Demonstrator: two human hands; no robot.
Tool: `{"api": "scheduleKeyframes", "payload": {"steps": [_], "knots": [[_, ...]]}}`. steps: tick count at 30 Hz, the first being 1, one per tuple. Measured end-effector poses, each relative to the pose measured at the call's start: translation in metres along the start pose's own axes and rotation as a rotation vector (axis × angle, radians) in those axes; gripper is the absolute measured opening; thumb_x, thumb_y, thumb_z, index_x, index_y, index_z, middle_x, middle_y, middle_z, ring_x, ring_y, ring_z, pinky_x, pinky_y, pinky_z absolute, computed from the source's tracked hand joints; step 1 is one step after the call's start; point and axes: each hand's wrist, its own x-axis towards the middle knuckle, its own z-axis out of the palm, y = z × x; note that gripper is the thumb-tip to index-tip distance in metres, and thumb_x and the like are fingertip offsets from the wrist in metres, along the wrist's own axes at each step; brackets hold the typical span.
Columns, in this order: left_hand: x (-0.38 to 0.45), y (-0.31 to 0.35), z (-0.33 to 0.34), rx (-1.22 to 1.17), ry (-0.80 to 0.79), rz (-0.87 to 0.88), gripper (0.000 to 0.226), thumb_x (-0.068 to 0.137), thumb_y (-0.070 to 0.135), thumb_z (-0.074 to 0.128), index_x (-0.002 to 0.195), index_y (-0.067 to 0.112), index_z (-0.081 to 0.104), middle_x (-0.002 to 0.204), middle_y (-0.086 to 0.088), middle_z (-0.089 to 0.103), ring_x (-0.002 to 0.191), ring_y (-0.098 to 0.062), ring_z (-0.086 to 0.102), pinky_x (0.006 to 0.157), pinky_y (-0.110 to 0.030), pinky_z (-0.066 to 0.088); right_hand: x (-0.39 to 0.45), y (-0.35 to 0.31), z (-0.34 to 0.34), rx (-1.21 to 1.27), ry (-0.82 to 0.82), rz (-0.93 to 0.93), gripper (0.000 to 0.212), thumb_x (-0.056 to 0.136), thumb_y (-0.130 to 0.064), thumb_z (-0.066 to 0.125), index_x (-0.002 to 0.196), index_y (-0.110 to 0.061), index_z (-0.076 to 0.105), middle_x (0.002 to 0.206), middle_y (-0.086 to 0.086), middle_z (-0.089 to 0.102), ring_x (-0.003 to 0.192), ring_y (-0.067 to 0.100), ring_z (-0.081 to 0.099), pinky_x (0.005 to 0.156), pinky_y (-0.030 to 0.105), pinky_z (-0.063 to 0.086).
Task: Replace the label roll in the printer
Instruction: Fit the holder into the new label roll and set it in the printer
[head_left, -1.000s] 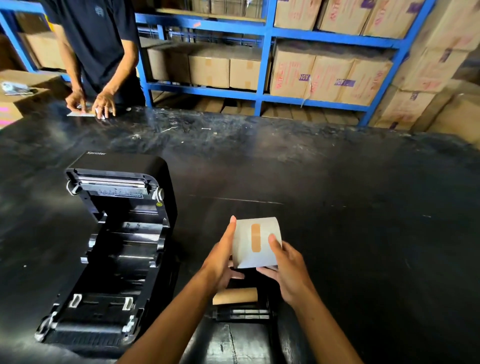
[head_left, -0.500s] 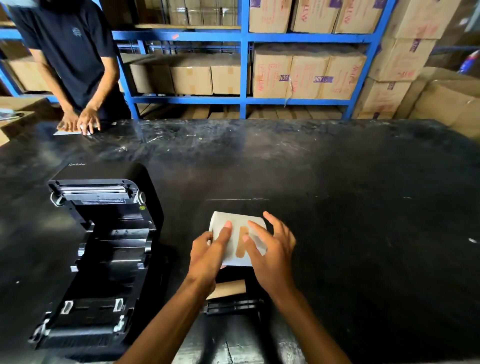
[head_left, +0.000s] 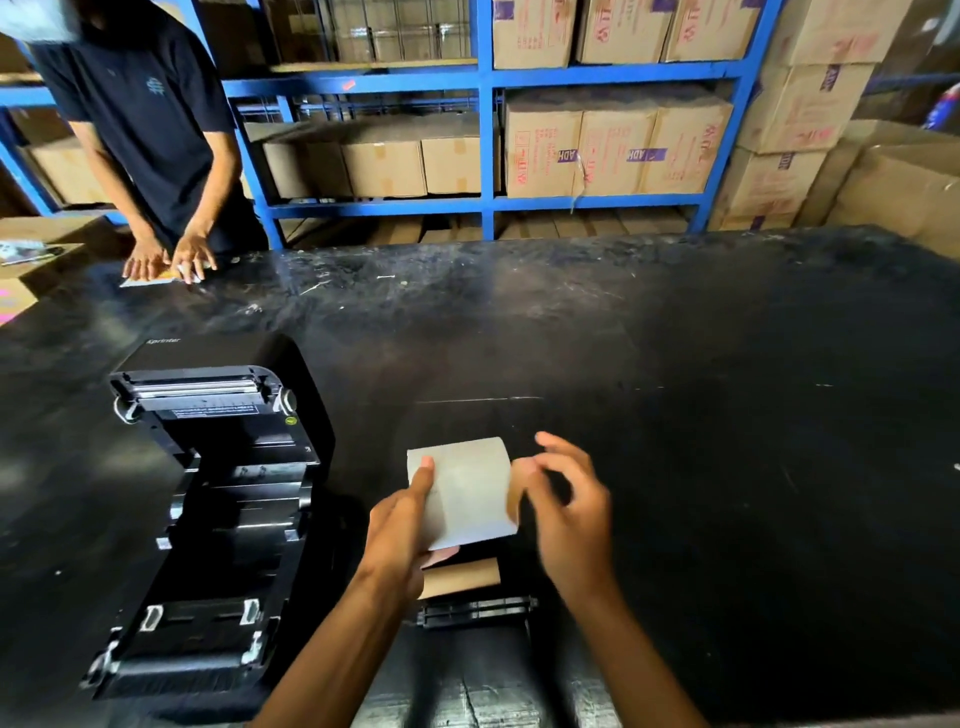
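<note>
Roll: new label roll (head_left: 465, 491) gripped by left hand (head_left: 402, 525), right of open printer (head_left: 208, 499), prob. for unsealing.
R hand: right hand (head_left: 566, 512) blurred beside roll, grip can't tell.
Core: old core (head_left: 460, 579) under roll.

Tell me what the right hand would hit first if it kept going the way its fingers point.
The right hand, blurred and open, points left toward the white label roll in the left hand. It would probably meet the roll's right end first; depth is unclear.
</note>
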Motion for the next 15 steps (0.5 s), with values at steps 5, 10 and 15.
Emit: {"api": "scheduleKeyframes", "payload": {"steps": [5,10,15], "knots": [[0.004,-0.003,-0.025,-0.068,0.008,0.006,0.033,0.081,0.048,0.066,0.088,0.015,0.068,0.098,-0.009,0.072,0.088,-0.023,0.067,0.059,-0.037,0.058,0.020,0.071,-0.038,-0.450,-0.056,0.340,0.004,0.081,-0.015,0.069,0.079,-0.013,0.071,0.134,0.002,0.053,0.130,0.023,0.038,0.111,0.044,0.026],[0.002,-0.013,-0.047,-0.160,-0.018,-0.024,0.035,0.079,0.051,0.065,0.093,0.019,0.068,0.080,0.000,0.079,0.087,-0.024,0.070,0.062,-0.042,0.060,0.003,0.129,-0.046,-0.708,-0.184,0.332,0.006,0.076,-0.016,0.073,0.070,-0.015,0.072,0.138,0.007,0.053,0.134,0.025,0.034,0.108,0.041,0.017],[0.000,-0.019,-0.055,-0.194,-0.064,-0.034,0.033,0.081,0.054,0.061,0.099,0.026,0.066,0.093,-0.001,0.078,0.094,-0.024,0.070,0.072,-0.045,0.058,-0.006,0.147,-0.051,-0.791,-0.180,0.244,0.028,0.075,-0.023,0.077,0.100,-0.014,0.069,0.137,0.011,0.053,0.132,0.030,0.038,0.106,0.042,0.020]]}}
